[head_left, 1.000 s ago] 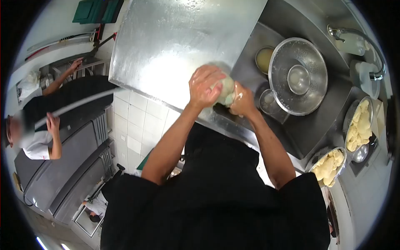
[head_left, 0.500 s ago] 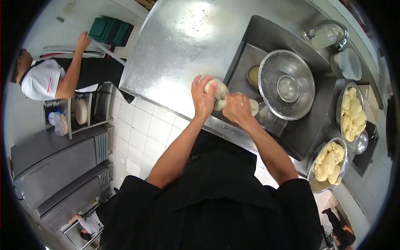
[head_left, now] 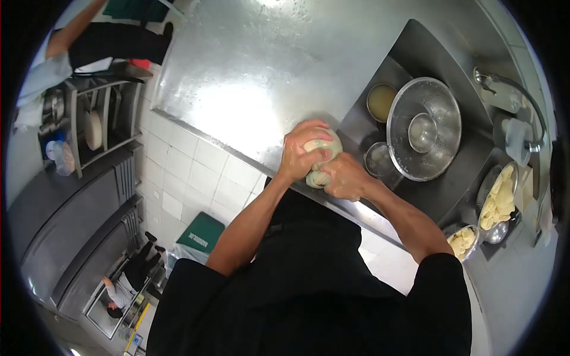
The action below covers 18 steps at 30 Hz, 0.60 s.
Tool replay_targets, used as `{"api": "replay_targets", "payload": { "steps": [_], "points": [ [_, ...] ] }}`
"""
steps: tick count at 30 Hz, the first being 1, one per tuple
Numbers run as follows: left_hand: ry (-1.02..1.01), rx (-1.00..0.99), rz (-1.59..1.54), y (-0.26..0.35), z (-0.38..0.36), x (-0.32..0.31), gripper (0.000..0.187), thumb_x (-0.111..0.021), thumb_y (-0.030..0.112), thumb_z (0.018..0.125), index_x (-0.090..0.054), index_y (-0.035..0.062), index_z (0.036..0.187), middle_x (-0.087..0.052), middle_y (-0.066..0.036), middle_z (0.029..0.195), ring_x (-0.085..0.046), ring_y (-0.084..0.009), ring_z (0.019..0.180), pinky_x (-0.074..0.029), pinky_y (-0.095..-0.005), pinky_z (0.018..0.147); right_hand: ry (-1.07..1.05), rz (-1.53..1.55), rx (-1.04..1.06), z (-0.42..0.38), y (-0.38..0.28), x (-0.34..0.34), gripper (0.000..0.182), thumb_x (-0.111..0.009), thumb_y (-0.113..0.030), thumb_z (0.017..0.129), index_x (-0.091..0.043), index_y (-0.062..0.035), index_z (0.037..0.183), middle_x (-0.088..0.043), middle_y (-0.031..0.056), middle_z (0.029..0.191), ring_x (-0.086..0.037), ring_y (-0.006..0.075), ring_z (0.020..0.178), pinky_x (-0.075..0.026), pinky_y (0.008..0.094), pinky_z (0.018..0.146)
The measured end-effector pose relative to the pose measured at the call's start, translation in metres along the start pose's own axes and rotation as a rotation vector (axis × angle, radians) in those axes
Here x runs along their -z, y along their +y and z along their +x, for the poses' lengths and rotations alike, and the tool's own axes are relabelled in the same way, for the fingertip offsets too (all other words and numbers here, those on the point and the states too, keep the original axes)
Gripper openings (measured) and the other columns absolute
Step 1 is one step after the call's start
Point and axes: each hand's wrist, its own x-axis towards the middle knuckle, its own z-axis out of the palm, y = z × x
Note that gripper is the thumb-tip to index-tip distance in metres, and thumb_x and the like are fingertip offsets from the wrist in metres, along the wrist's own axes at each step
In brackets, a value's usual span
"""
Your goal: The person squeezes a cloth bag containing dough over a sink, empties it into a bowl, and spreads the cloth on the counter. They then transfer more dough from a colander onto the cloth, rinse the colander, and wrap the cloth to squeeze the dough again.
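Observation:
A pale bundle (head_left: 323,146), seemingly wrapped in wet cloth, is at the front edge of the steel counter, left of the sink. My left hand (head_left: 304,149) wraps round its upper left side, fingers over the top. My right hand (head_left: 346,177) is closed on the lower, gathered part of the same bundle. Right of my hands a large perforated steel bowl (head_left: 396,113) stands in the sink, with a small metal bowl (head_left: 423,133) inside it. Beside it are a round container of yellowish liquid (head_left: 381,102) and a clear small bowl (head_left: 378,159).
The steel counter (head_left: 237,65) reaches to the back left. A faucet (head_left: 537,113) and plastic container (head_left: 516,139) are at the right. Two baskets hold pale dough-like pieces (head_left: 499,199). Co-workers (head_left: 107,44) are at upper left and lower left. A green bin (head_left: 200,231) is on the floor.
The view has shifted and turned. My right hand has closed in under the bundle, and the pale end that stuck out beyond it no longer shows. The upper-left co-worker is now partly out of view.

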Motion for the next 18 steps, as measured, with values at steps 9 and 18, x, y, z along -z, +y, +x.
{"api": "replay_targets", "payload": {
  "steps": [9,18],
  "points": [
    [-0.06,-0.143,0.077,-0.005,0.008,0.002,0.03,-0.07,0.012,0.063,-0.072,0.0036,0.092,-0.065,-0.016,0.113,-0.061,-0.0333,0.102,-0.049,-0.0429,0.09,0.11,0.1,-0.035,0.002,0.005,-0.006,0.01,-0.061,-0.01,0.062,-0.065,-0.0028,0.069,-0.063,0.0212,0.072,-0.063,0.0408,0.075,-0.049,0.0492,0.072],
    [-0.019,-0.294,0.301,0.003,-0.017,-0.002,0.024,-0.067,0.007,0.067,-0.071,0.0027,0.09,-0.067,-0.013,0.112,-0.056,-0.0333,0.118,-0.044,-0.0423,0.101,0.131,0.167,-0.102,-0.012,-0.015,-0.019,0.014,-0.06,-0.011,0.067,-0.067,-0.0017,0.076,-0.064,0.0245,0.079,-0.063,0.0422,0.082,-0.049,0.0483,0.075]
  ]
}}
